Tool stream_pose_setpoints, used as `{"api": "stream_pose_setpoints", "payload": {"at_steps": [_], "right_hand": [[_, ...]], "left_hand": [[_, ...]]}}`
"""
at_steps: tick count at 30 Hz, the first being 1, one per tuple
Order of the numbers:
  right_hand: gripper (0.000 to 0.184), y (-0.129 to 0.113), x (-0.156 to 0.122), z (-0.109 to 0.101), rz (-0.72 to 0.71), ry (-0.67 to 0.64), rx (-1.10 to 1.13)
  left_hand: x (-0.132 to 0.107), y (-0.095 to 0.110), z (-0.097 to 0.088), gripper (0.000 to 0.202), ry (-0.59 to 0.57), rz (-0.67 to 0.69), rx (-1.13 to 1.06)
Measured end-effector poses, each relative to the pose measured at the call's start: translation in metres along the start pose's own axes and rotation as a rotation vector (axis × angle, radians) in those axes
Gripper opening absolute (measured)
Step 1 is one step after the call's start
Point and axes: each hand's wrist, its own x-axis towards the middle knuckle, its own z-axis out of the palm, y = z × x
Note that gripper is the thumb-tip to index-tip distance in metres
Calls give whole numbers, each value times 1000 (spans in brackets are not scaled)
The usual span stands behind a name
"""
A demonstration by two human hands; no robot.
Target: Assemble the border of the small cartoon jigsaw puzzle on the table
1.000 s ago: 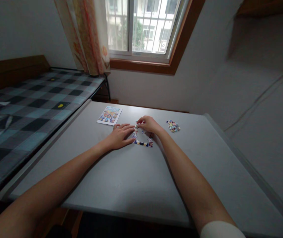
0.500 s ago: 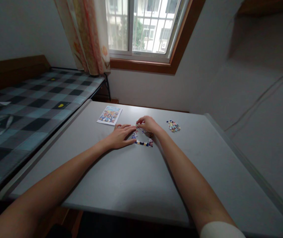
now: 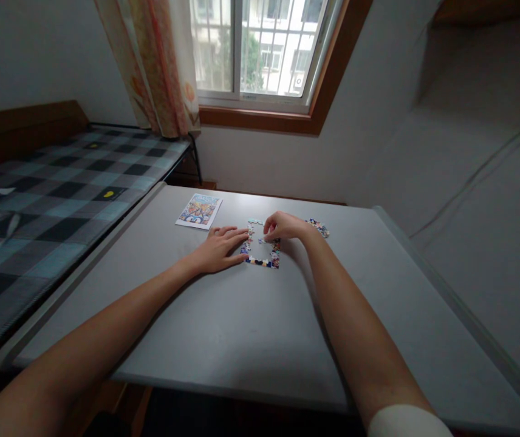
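Note:
A rectangular frame of joined jigsaw puzzle pieces (image 3: 262, 263) lies on the table, with bare tabletop showing inside it. My left hand (image 3: 220, 249) rests flat with fingers spread, its fingertips touching the frame's left side. Over the right part of the frame, my right hand (image 3: 282, 226) is closed in a pinch. A small puzzle piece (image 3: 262, 241) shows at its fingertips, inside the frame. Part of the frame's upper right is hidden by that hand. Beyond my right wrist lies a pile of loose puzzle pieces (image 3: 319, 227), partly covered by the wrist.
A printed picture card (image 3: 199, 211) lies on the white table (image 3: 223, 328) at the back left. A bed with a checked cover (image 3: 82, 182) stands along the left side. Behind the table are a wall and a window (image 3: 260, 54) with a curtain (image 3: 162, 67).
My right hand has moved right from the frame's top edge, uncovering that edge and partly covering the loose pile. A small piece now shows inside the frame. My left hand stays put.

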Motion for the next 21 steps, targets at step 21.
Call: {"api": "stream_pose_setpoints", "payload": {"at_steps": [21], "right_hand": [[7,-4,3,7,-93,-79,191]], "left_hand": [[0,-2,2,54,-8,-1,11]]}}
